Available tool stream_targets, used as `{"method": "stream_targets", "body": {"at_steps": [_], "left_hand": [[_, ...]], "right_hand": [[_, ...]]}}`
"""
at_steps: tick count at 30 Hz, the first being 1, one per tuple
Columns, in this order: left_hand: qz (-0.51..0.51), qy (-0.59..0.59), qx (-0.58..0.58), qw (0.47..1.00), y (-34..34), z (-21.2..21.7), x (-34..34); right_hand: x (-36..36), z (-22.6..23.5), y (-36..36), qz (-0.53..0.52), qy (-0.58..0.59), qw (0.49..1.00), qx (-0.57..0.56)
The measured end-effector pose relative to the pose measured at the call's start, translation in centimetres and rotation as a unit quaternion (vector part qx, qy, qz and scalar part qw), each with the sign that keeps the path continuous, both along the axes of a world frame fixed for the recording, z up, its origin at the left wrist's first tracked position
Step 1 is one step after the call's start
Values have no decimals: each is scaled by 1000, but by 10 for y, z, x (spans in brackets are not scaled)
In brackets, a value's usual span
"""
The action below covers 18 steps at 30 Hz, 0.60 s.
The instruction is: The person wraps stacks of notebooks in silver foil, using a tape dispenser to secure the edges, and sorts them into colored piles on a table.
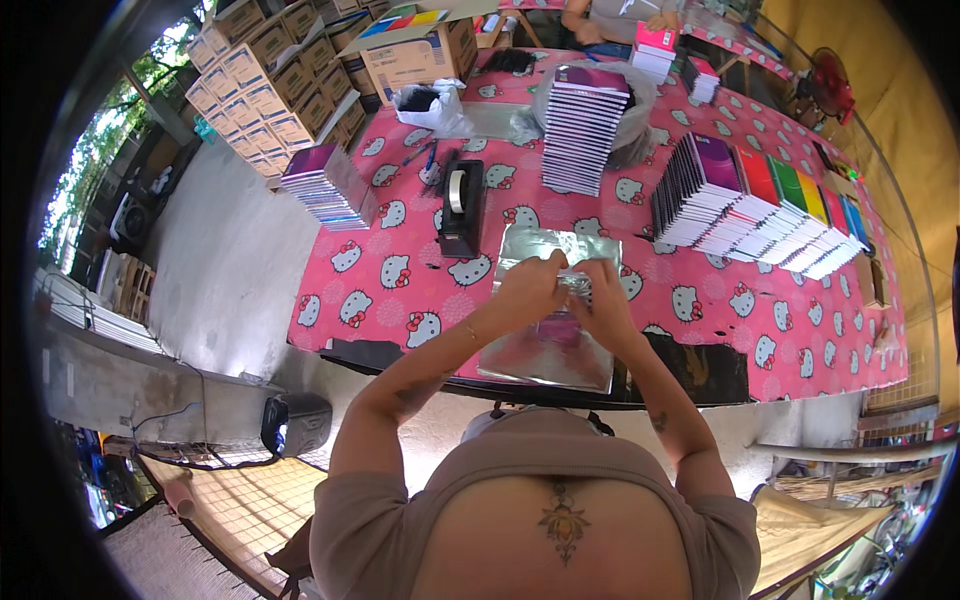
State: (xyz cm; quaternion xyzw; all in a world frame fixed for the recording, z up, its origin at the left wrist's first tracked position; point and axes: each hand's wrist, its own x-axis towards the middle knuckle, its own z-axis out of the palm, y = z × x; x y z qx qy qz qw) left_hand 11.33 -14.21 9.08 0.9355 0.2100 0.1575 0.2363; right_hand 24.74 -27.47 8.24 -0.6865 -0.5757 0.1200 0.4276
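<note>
Left hand (pixel 534 288) and right hand (pixel 600 298) close together, both pinching 1 silvery wrapper (pixel 535 355); 1 black tape dispenser (pixel 462 225) on tabletop (pixel 400 290).

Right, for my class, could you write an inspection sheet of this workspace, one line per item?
Surface: pink patterned table cover, a dark patch bare at the front edge.
Things at hand: silvery wrap with some purple showing; black tape dispenser beyond it; notebook stacks at left, centre and right.
Clutter: white plastic bag, pens.
Hands: left hand and right hand close together on the wrap; finger grip unclear.
Cables: dark cable-like line at lower left; none seen on the table.
Surroundings: stacked cartons, red fan, another person across the table.
</note>
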Motion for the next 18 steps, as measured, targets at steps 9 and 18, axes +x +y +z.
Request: {"method": "stream_targets", "body": {"at_steps": [9,18], "left_hand": [[97,-203,-278,934,69,-65,-15],[291,-184,-489,801,168,-67,-93]], "right_hand": [[10,-58,14,-49,326,943,39],[6,-58,15,-65,308,948,52]]}}
